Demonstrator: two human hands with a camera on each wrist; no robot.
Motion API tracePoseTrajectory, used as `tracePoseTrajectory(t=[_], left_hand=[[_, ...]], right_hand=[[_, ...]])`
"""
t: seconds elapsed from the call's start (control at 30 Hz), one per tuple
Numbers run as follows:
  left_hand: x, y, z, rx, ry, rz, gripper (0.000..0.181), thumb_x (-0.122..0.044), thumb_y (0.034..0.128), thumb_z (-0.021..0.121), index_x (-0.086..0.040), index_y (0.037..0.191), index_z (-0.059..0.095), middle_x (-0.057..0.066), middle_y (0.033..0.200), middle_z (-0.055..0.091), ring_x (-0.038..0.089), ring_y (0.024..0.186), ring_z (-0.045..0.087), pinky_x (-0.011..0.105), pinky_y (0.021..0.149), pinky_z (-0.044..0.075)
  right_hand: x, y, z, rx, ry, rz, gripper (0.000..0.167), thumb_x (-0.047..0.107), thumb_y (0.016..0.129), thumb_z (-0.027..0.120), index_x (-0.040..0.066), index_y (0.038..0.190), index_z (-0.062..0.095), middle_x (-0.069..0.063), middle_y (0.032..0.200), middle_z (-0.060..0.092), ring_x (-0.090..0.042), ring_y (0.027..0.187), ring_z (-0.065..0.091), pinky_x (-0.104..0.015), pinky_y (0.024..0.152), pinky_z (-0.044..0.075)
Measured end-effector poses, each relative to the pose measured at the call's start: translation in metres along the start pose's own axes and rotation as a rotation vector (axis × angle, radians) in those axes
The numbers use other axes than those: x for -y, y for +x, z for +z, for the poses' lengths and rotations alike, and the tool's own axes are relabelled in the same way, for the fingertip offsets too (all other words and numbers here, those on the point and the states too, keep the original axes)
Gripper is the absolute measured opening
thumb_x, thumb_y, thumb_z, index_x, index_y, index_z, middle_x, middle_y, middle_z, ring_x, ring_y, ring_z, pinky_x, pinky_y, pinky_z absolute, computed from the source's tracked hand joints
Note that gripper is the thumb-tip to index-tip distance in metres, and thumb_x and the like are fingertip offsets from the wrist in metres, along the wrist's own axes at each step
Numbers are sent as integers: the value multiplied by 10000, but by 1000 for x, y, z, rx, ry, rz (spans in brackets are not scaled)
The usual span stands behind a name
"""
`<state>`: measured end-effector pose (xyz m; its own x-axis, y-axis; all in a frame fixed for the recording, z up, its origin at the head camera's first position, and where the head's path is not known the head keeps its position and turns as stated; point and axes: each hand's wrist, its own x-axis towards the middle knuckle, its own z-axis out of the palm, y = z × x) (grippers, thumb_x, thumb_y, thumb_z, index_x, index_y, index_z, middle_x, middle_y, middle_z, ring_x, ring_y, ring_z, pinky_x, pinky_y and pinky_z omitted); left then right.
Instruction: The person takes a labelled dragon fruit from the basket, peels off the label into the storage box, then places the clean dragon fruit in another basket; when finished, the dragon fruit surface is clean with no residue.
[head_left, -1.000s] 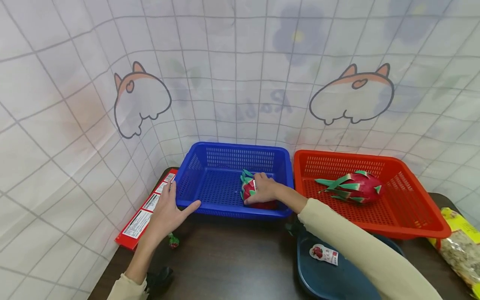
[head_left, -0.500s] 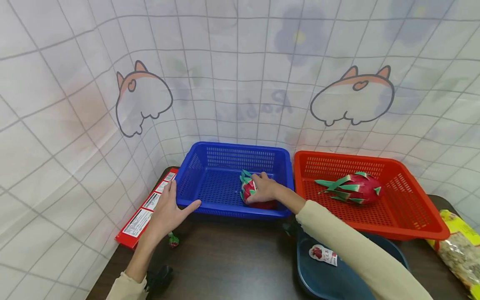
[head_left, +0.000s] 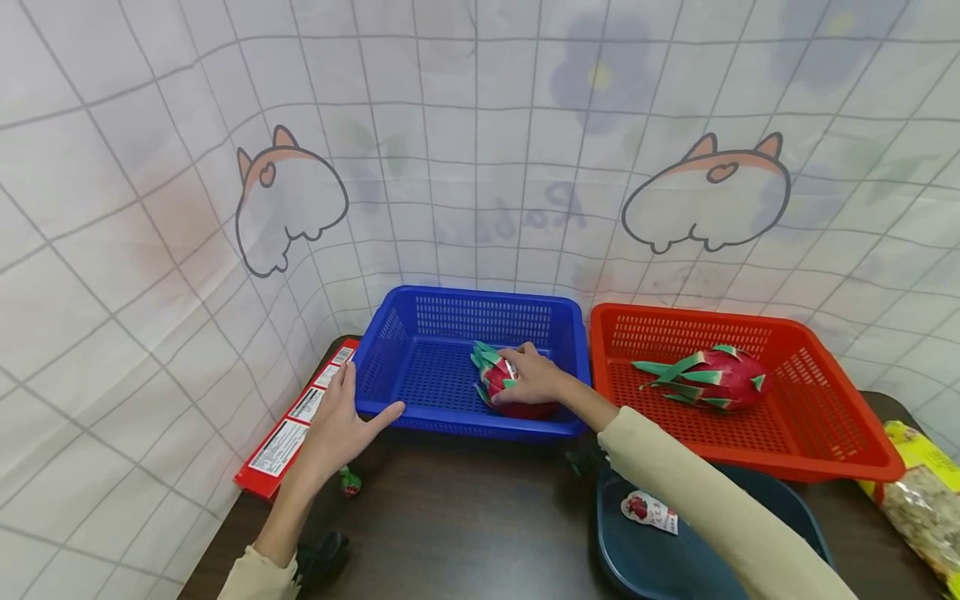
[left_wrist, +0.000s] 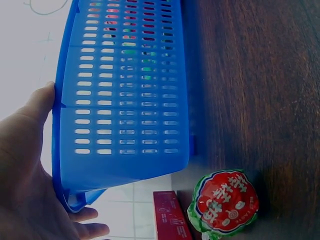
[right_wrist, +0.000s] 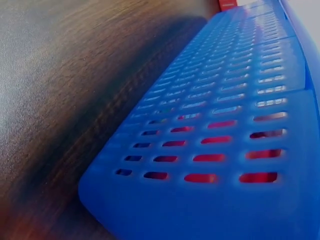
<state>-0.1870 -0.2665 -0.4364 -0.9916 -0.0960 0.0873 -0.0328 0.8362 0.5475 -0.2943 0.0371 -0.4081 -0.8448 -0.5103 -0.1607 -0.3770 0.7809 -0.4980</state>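
Note:
In the head view my right hand [head_left: 531, 377] reaches into the right side of the blue basket [head_left: 420, 421] and grips a pink dragon fruit [head_left: 495, 375] with green leaf tips. The hand covers much of this fruit; bits of pink show through the basket holes [right_wrist: 207, 157] in the right wrist view. My left hand [head_left: 341, 425] is at the basket's left front corner, fingers straight and thumb spread. Seen from the left wrist, its thumb [left_wrist: 42, 102] lies against the rim and its other fingers show past the corner.
A red basket [head_left: 780, 462] on the right holds another dragon fruit [head_left: 723, 379]. Before it lies a dark blue tray [head_left: 630, 558] with a small packet [head_left: 649, 511]. A red box [head_left: 281, 446], a round green-and-red wrapped item [left_wrist: 227, 202] and a yellow-topped bag [head_left: 926, 500] lie around.
The dragon fruit's leafy end has shifted slightly left inside the blue basket, with my right hand still holding it. My left hand stays at the basket corner.

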Motion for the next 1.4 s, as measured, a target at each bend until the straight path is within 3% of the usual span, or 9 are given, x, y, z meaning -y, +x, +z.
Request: tracePoseTrajectory(t=[0.2, 0.5, 0.73, 1.0, 1.2, 1.4], left_hand=[[-1, -2, -1, 11, -4, -13, 1175, -763, 794, 544, -18, 1553, 44, 232, 1617, 68, 466, 1466, 157, 680, 1108, 225], [0, -2, -2, 9, -7, -18, 1174, -764, 795, 541, -25, 1555, 37, 232, 1616, 76, 464, 1465, 163, 679, 1107, 230], [0, -1, -1, 9, -14, -12, 1181, -772, 786, 542, -41, 1559, 30, 230, 1615, 84, 472, 1459, 174, 698, 1090, 238], [1, -1, -1, 18, -7, -18, 1174, -774, 789, 534, -40, 1559, 37, 228, 1617, 75, 473, 1460, 167, 695, 1094, 232], [0, -2, -2, 16, -7, -18, 1168, -765, 793, 541, -31, 1557, 49, 230, 1616, 79, 468, 1462, 168, 683, 1102, 233], [-1, -1, -1, 20, -5, -19, 1167, -769, 792, 539, -37, 1558, 48, 225, 1618, 72, 465, 1465, 161, 684, 1103, 231]], right_hand=[[0, -5, 2, -4, 4, -32, 776, 389, 803, 745, 173, 1465, 402, -179, 1363, 398, -334, 1099, 487, -418, 875, 505], [-1, -8, 2, -33, -17, -71, 742, 440, 821, 719, 181, 1453, 428, -165, 1316, 394, -315, 1085, 458, -358, 812, 474], [-2, -10, 2, -50, -15, -94, 722, 421, 809, 748, 182, 1426, 456, -172, 1317, 361, -329, 1130, 409, -405, 845, 454], [0, -13, 6, -130, -91, -141, 711, 441, 803, 744, 183, 1413, 484, -164, 1273, 398, -295, 1108, 400, -351, 808, 450], [8, -16, 2, -227, -106, -223, 712, 434, 798, 749, 147, 1402, 505, -204, 1289, 432, -324, 1147, 393, -415, 853, 463], [16, -19, -7, -269, -98, -243, 724, 448, 794, 751, 134, 1401, 512, -216, 1310, 436, -342, 1187, 386, -452, 878, 487]])
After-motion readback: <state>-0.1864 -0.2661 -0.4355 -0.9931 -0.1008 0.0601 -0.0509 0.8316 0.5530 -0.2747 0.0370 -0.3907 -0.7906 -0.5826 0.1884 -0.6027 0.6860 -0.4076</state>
